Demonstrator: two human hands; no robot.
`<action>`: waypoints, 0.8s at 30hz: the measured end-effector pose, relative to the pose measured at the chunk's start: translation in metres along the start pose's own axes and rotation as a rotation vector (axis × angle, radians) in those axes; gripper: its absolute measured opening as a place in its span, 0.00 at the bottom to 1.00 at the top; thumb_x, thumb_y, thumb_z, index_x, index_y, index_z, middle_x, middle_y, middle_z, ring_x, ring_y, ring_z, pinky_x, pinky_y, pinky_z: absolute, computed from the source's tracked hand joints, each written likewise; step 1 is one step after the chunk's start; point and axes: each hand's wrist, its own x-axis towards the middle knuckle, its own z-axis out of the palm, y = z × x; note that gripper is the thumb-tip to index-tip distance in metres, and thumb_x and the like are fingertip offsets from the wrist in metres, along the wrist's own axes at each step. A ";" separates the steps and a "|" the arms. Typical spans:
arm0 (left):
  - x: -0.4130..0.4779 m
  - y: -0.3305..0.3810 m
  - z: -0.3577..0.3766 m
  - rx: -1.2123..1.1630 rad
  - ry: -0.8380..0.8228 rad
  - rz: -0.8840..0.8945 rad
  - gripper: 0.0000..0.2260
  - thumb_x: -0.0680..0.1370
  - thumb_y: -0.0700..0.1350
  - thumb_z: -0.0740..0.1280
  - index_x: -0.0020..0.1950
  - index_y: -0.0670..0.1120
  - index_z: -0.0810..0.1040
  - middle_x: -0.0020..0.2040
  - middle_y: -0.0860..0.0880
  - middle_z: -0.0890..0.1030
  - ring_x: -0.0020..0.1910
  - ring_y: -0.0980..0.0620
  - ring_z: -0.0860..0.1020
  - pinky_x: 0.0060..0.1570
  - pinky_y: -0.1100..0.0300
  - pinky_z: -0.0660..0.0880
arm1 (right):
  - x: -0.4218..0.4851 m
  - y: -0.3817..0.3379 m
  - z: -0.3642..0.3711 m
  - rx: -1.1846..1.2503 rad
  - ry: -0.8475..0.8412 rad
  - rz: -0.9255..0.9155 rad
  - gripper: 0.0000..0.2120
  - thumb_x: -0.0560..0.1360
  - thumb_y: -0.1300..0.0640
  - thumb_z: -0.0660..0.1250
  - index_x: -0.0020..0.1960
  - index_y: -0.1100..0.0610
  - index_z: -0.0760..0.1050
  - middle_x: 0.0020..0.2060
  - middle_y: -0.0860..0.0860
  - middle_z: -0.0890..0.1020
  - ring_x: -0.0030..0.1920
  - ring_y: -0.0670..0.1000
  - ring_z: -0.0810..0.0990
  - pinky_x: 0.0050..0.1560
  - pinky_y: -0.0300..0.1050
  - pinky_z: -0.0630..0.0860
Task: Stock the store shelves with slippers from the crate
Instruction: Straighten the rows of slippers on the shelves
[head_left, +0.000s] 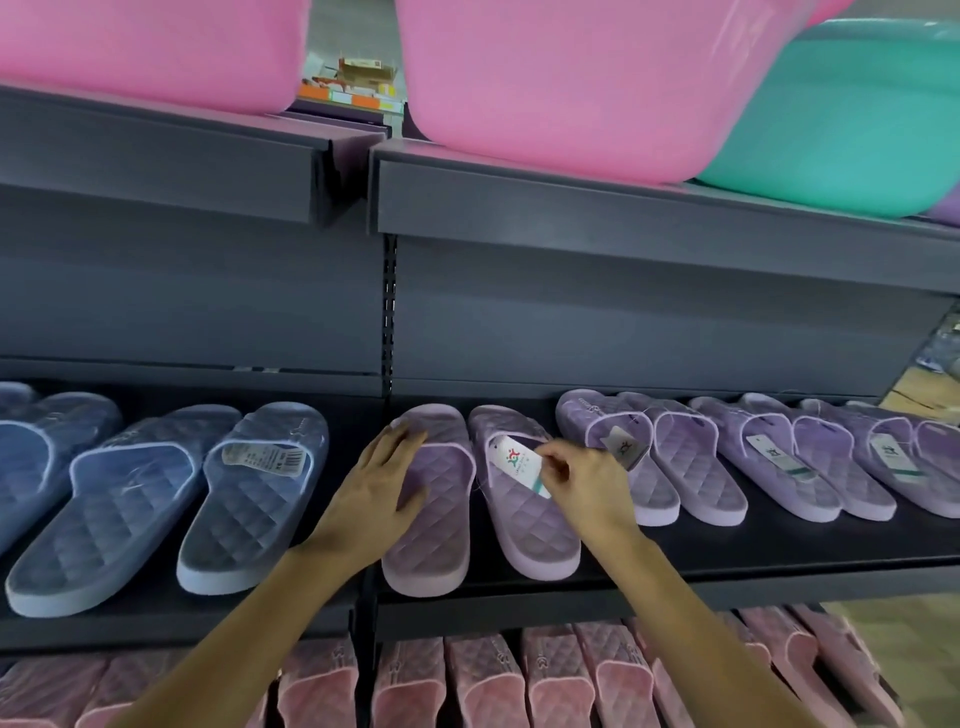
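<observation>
Mostly we risk tugging the tag (519, 460) too hard. Our right hand (582, 480) pinches it, and a sharp pull could tear it from its thread. It could also drag the right slipper (530, 525) askew, toward the purple pair (644, 467) just beside it on the right. We judge that slipper's heel to lie near the near edge of the shelf (727, 566), so a drag toward us could tip it onto the pink slippers (488, 680) below. A push from our left hand (387, 480) could likewise slide the left slipper (431, 545) farther back or left toward the blue slippers (249, 499), spoiling the row.

Our left hand lies spread and flat, fingers straight, resting on the left slipper's strap and left edge; it grips nothing. Our right hand is curled, thumb and fingertips closed on the tag, which lies over the right slipper's footbed just by its strap. Both slippers sit on the shelf side by side, toes far, heels near. We cannot tell whether they touch each other. The crate is not in view.
</observation>
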 end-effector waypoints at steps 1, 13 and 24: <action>-0.002 0.001 0.002 -0.006 0.015 -0.011 0.29 0.77 0.45 0.65 0.75 0.47 0.57 0.76 0.48 0.56 0.75 0.50 0.53 0.73 0.53 0.57 | -0.003 0.001 -0.002 0.074 -0.052 0.066 0.08 0.69 0.66 0.69 0.46 0.57 0.82 0.35 0.52 0.84 0.34 0.52 0.81 0.32 0.41 0.72; -0.006 0.013 0.014 -0.088 0.073 -0.151 0.32 0.76 0.41 0.67 0.76 0.46 0.54 0.77 0.48 0.52 0.75 0.46 0.49 0.72 0.53 0.52 | -0.047 0.009 -0.021 0.354 -0.202 0.213 0.06 0.72 0.61 0.70 0.49 0.56 0.80 0.35 0.42 0.80 0.38 0.40 0.79 0.39 0.29 0.72; -0.008 0.024 0.025 -0.235 0.148 -0.221 0.39 0.72 0.38 0.70 0.76 0.43 0.49 0.76 0.46 0.52 0.75 0.46 0.48 0.71 0.55 0.50 | -0.041 0.004 0.006 0.339 -0.289 0.241 0.32 0.75 0.51 0.67 0.73 0.59 0.59 0.70 0.52 0.65 0.68 0.50 0.66 0.62 0.36 0.64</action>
